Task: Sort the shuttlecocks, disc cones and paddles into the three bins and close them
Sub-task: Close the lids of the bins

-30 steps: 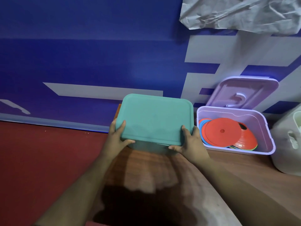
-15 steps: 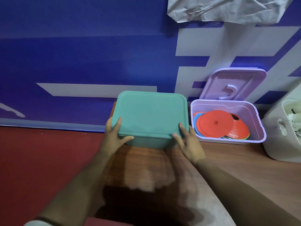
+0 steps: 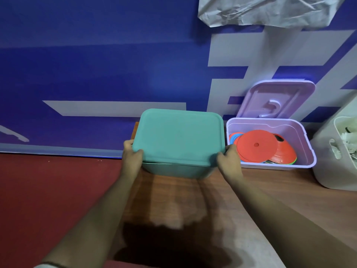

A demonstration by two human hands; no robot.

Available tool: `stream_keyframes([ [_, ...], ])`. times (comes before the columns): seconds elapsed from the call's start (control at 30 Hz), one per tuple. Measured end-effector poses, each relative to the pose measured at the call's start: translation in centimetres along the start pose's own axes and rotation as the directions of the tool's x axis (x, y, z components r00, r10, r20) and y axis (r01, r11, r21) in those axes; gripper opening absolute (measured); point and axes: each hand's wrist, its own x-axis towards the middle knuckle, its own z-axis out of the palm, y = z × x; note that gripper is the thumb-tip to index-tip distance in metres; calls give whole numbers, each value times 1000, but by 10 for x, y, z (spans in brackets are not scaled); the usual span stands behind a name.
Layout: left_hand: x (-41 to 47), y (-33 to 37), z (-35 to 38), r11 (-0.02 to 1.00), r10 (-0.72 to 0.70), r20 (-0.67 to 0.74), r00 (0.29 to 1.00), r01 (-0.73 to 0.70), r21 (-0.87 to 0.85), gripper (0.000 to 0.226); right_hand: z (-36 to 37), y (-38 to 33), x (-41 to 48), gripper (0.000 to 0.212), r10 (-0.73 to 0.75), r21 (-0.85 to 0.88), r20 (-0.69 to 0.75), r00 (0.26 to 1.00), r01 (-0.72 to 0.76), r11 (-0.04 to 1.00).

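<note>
A teal lid (image 3: 179, 136) lies on top of the teal bin (image 3: 173, 170) at the middle of the wooden surface. My left hand (image 3: 132, 155) grips the lid's front left corner, thumb on top. My right hand (image 3: 229, 158) grips the front right corner the same way. What the teal bin holds is hidden. To its right stands an open lilac bin (image 3: 309, 151) holding several disc cones (image 3: 257, 146), the top one red-orange. Its lilac lid (image 3: 276, 99) leans upright against the wall behind it. A white bin (image 3: 334, 165) at the right edge shows white shuttlecocks (image 3: 349, 140) inside.
The bins stand on a brown wooden surface (image 3: 193, 200) against a blue and white wall (image 3: 96, 64). Red floor (image 3: 48, 190) lies to the left. Crumpled grey sheeting (image 3: 260, 10) hangs at the top right.
Both hands have slid from resting on the lid's front edge to gripping its front corners. The lid now sits lower on the teal bin.
</note>
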Motion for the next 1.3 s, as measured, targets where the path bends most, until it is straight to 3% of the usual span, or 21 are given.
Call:
stream_keyframes([
  [0.1, 15, 9, -6, 994, -8, 12, 1000, 7, 112, 22, -5, -7, 25, 20, -37, -139, -5, 999, 36, 990],
  [0.3, 74, 26, 1, 957, 29, 130, 991, -65, 283, 34, -2, -29, 75, 43, 16, -123, 51, 999, -10, 992],
  [0.4, 90, 36, 13, 934, 60, 170, 984, -116, 339, 39, 9, -34, 93, 42, 9, -125, 41, 999, -4, 992],
  [0.63, 90, 20, 11, 894, 92, 128, 988, -138, 426, 35, 28, -33, 102, 36, -117, -268, -156, 981, 72, 961],
  [0.97, 87, 17, 24, 886, 102, 108, 989, -140, 442, 32, 35, -29, 103, 38, -71, -390, -162, 984, 2, 921],
  [1.13, 86, 22, 25, 861, 104, 109, 989, -145, 488, 37, 33, -32, 102, 38, -25, -317, -82, 996, -2, 948],
  [1.2, 86, 27, 23, 793, 184, 91, 979, -202, 575, 37, 24, -33, 102, 39, -32, -272, -25, 999, 24, 962],
  [1.3, 82, 58, 28, 717, 336, 43, 941, -285, 636, 37, -7, -42, 102, 40, -115, -209, -66, 991, 99, 973],
])
